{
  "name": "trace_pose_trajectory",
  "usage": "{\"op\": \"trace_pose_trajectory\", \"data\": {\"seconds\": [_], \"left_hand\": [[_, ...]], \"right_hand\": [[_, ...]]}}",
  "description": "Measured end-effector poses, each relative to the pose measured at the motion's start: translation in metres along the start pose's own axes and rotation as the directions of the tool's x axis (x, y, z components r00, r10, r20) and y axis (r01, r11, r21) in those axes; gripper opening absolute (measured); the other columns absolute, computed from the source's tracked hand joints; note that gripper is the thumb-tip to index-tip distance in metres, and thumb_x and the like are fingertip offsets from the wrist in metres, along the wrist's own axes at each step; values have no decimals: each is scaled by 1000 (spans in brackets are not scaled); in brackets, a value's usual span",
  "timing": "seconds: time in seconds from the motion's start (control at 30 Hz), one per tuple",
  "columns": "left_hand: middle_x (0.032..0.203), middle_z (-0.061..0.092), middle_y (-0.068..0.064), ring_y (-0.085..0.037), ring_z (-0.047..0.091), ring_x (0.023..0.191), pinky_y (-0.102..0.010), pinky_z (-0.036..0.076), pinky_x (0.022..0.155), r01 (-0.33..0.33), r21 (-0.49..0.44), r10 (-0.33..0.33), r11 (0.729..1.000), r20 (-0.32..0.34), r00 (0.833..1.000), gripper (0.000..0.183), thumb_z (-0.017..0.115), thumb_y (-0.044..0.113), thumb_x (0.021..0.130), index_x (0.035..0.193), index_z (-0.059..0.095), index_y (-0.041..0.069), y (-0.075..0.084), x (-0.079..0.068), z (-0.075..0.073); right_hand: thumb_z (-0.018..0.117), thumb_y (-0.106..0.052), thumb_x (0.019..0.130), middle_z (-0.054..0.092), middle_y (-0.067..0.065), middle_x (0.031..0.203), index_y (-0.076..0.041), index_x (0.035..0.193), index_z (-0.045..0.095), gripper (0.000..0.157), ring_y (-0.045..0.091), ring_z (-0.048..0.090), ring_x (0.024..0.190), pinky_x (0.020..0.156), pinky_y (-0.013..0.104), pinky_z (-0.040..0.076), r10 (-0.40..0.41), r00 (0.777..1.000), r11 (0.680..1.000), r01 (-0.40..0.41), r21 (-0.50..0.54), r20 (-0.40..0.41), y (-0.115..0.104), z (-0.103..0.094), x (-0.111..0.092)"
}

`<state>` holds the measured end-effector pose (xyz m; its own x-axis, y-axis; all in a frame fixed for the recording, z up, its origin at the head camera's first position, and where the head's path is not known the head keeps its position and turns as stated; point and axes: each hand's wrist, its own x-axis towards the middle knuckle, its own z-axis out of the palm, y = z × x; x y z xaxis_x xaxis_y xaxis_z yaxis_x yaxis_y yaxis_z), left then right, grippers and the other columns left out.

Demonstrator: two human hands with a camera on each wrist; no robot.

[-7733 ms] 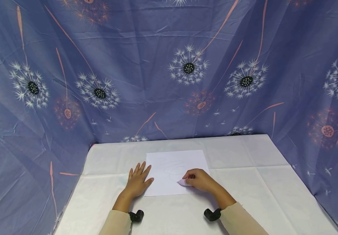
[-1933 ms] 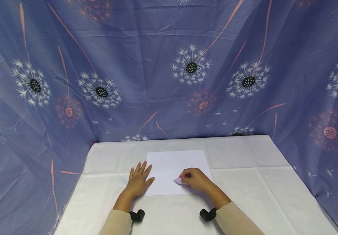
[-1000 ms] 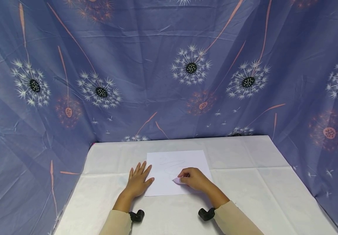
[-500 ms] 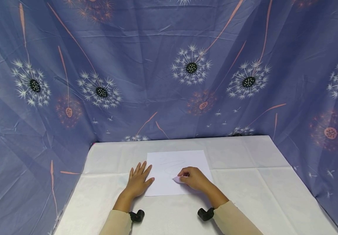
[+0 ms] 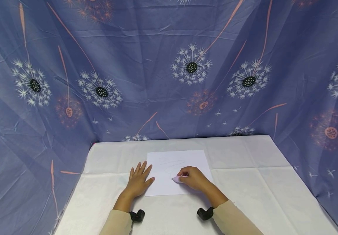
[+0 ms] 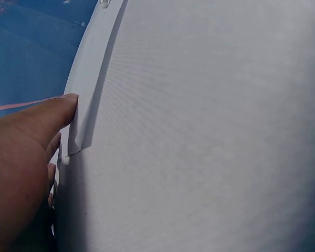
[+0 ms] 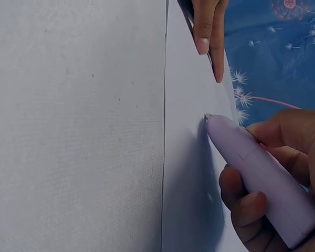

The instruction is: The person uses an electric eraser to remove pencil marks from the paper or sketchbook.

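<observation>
My right hand point(image 5: 196, 180) grips a thick lavender pen-shaped tool point(image 7: 265, 181) with a small metal tip, thumb and fingers wrapped round its body. The tip points left, at or just above the middle of a white sheet of paper point(image 5: 160, 187); contact is hard to tell. Faint grey looping lines show on the paper. My left hand point(image 5: 137, 182) lies flat with fingers spread along the sheet's left edge, its thumb on the paper. In the left wrist view that thumb point(image 6: 63, 107) reaches onto the sheet's edge.
A creased white cloth point(image 5: 245, 189) covers the table under the paper. Blue fabric point(image 5: 145, 81) with dandelion prints hangs behind and at both sides. Black wrist-camera mounts point(image 5: 205, 213) sit at both wrists.
Since the oldest frame my right hand and the lavender tool have shifted a little left and slightly up the sheet. The left hand stays in place.
</observation>
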<state>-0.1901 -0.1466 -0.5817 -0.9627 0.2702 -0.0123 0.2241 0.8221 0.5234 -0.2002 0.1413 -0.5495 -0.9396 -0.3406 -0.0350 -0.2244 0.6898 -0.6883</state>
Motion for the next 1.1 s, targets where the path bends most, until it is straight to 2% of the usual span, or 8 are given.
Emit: {"op": "trace_pose_trajectory", "data": {"seconds": [0.57,0.87,1.1], "left_hand": [[169,21,-16,-42,9,158,-66,0,124,2,-1,-2,1000,-1,1000,62,56,40,102,156,41,13,-3,1,2],[169,21,-16,-42,9,158,-66,0,124,5,5,-5,1000,2,1000,62,56,41,102,156,41,14,-2,1,2],[167,24,-19,-45,13,156,-69,3,123,-16,8,16,1000,-18,1000,62,57,39,101,154,43,11,-1,0,1]], "right_hand": [[72,-16,87,64,-5,87,-20,91,78,8,11,54,81,74,28,45,32,999,999,-32,-12,-3,-4,3,2],[73,-17,87,64,-6,86,-20,90,77,7,10,54,81,74,28,45,22,1000,1000,-22,-19,-9,-6,2,2],[73,-18,88,65,-5,87,-21,90,77,6,10,55,81,74,28,46,9,1000,999,-9,-30,-19,-5,4,4]]}}
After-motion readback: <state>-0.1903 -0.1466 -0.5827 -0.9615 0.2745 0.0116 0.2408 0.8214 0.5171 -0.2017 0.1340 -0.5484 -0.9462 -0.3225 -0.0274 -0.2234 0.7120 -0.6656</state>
